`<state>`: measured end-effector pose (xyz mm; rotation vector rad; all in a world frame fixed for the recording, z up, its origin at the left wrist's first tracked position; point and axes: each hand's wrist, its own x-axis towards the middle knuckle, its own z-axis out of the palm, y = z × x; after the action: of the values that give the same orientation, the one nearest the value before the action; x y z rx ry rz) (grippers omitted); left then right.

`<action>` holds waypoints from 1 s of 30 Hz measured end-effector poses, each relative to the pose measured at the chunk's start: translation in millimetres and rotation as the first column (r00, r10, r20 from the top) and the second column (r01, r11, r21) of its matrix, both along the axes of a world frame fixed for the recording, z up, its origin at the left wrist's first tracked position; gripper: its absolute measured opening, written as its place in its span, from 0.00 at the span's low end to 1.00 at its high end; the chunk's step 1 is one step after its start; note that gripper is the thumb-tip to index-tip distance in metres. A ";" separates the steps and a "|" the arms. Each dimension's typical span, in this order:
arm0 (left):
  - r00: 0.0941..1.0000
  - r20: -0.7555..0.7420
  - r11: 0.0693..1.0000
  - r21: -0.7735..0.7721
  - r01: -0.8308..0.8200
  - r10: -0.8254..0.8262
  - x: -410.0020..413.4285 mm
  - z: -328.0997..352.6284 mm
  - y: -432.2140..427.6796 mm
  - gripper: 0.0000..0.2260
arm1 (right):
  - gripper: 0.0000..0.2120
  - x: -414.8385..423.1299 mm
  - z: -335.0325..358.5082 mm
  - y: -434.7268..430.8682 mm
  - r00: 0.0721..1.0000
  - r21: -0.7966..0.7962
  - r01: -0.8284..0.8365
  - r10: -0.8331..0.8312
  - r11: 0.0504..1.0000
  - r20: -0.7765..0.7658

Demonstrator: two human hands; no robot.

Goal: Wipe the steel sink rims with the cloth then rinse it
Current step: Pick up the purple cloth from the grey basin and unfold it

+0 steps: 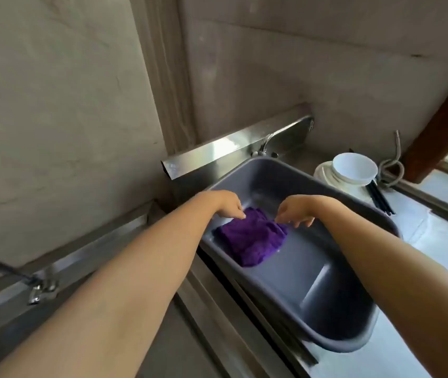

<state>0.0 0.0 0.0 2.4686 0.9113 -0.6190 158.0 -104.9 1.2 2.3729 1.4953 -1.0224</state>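
Note:
A purple cloth [251, 237] lies crumpled in the far-left part of a grey plastic basin [353, 320] that rests in the steel sink. My left hand [229, 207] hangs just above the cloth's far-left edge, fingertips pointing down and touching or nearly touching it. My right hand [296, 211] hovers over the cloth's right edge with fingers spread and curled downward. Neither hand has a clear hold on the cloth. The steel sink rim [244, 304] runs along the basin's near-left side.
A tap [265, 145] stands at the steel backsplash [231, 148] behind the basin. Stacked white bowls and plates [351, 170] with black chopsticks [381, 199] sit on the right counter beside a coiled hose [393, 170]. A second tap [40, 289] is at the left.

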 end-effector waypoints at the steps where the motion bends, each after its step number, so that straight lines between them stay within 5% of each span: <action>1: 1.000 -0.017 1.000 0.020 0.012 -0.012 3.2 -8.9 -0.4 0.21 | 0.19 1.2 -10.1 0.4 0.998 0.001 -0.032 0.032 0.999 0.049; 6: 0.996 -0.032 0.996 -0.032 -0.086 0.085 12.6 -53.5 -4.0 0.28 | 0.23 3.0 -67.2 3.4 0.995 0.078 0.036 -0.043 0.996 0.089; 11: 0.983 0.009 0.982 -0.037 -0.184 0.185 21.9 -65.7 -5.1 0.23 | 0.22 -5.7 -92.0 8.7 0.978 0.187 0.149 -0.172 0.971 0.117; 15: 0.930 0.066 0.924 -0.155 -0.349 0.362 25.4 -65.3 -2.0 0.16 | 0.10 -7.2 -93.9 17.6 0.957 0.307 0.286 -0.289 0.908 -0.037; 22: 0.859 0.143 0.833 -0.365 -0.416 0.492 23.1 -49.2 -0.3 0.08 | 0.04 -4.7 -45.0 25.0 0.886 0.361 0.388 -0.236 0.848 -0.399; 25: 0.752 0.188 0.708 -0.534 -0.461 0.631 17.8 -29.7 1.8 0.09 | 0.05 -5.3 -16.4 25.6 0.831 0.375 0.437 -0.207 0.818 -0.516; 30: 0.473 0.131 0.322 -0.880 -0.349 0.871 5.2 1.3 10.9 0.09 | 0.06 -7.4 33.2 25.4 0.665 0.378 0.601 -0.178 0.704 -0.725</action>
<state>5.2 10.9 1.3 1.1335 0.9874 0.1381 150.6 -79.4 34.4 3.1190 1.6955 -1.8915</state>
